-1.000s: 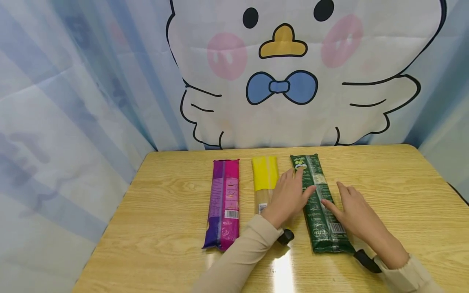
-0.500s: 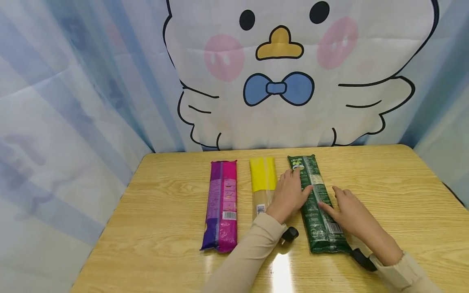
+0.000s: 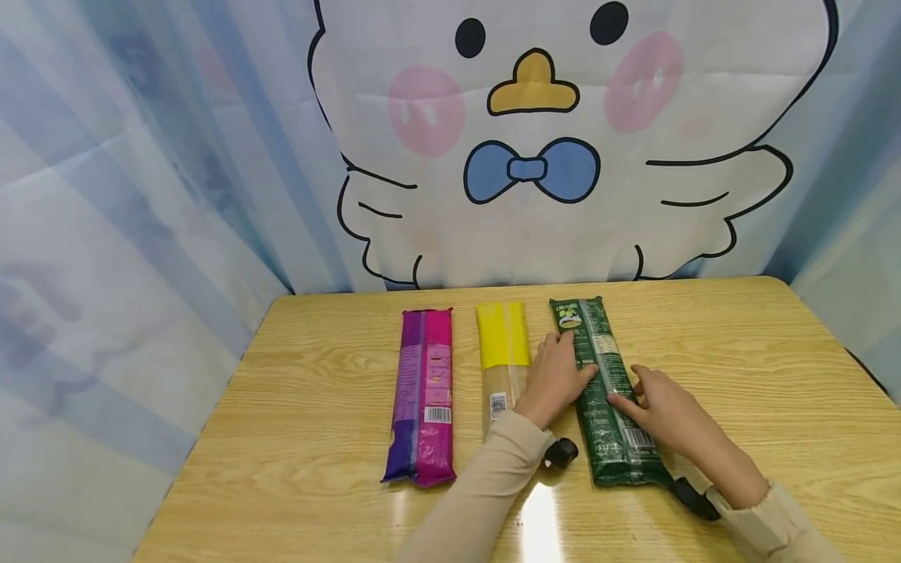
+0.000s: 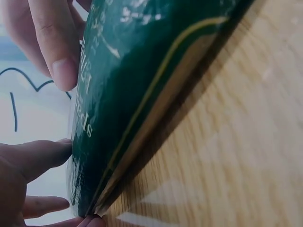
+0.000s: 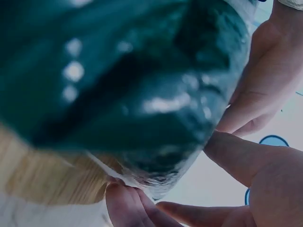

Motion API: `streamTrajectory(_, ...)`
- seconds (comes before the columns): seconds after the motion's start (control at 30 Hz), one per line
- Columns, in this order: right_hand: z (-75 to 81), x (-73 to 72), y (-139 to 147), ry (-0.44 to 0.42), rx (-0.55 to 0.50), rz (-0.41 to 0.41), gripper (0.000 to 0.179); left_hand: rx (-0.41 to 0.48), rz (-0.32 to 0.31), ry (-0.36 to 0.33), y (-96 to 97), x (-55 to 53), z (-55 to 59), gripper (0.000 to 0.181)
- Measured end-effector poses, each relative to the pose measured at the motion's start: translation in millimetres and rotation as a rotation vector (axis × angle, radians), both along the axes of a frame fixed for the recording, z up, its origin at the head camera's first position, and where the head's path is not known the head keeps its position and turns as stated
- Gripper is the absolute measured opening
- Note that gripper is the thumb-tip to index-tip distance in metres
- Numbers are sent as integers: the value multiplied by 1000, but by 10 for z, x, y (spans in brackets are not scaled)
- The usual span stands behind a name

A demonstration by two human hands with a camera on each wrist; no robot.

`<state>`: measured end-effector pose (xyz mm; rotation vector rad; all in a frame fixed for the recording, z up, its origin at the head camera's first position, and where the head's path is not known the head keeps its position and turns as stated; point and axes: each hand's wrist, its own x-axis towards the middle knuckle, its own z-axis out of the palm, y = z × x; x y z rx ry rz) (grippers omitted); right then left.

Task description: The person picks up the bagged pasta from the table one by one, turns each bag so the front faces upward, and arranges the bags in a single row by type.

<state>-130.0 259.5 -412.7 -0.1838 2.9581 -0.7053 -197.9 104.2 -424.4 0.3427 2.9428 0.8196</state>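
A dark green pack of spaghetti (image 3: 611, 422) lies back side up on the table, slightly slanted, between both hands. My left hand (image 3: 552, 379) grips its left edge, thumb on top; in the left wrist view, fingers (image 4: 45, 206) curl round the side and under its lower edge. On the opposite edge, my right hand (image 3: 676, 414) holds the pack with its thumb on the upper face. The right wrist view shows the right fingers (image 5: 125, 203) tucked at the underside. Close left of my left hand lies a yellow-topped pack (image 3: 503, 336), partly covered by that hand and sleeve.
A purple and pink pack (image 3: 425, 399) lies farther left on the wooden table (image 3: 310, 438). Behind the table's far edge hangs a curtain (image 3: 450, 227) with a cartoon bird. Black wrist devices (image 3: 561, 453) sit beneath both wrists.
The right hand's fingers have drawn in toward the green pack's right edge and curled. The left fingers have slid slightly toward me and bent at its left edge. The view shifts slightly.
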Motion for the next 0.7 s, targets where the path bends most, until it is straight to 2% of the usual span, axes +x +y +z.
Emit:
streamTrajectory(0.2,-2,-6,-1,22,6,16,70,35,6,-1,1,-7,-7,60)
streamTrajectory(0.4,16,14,3,26,-32,36,69,195,28,-45,-27,-28,-16,60)
streamTrajectory(0.53,35,33,17,-5,-93,63,73,291,47,-82,-50,-35,-23,59)
streamTrajectory(0.7,66,52,35,-76,-147,53,76,352,62,-95,-76,-39,-20,59)
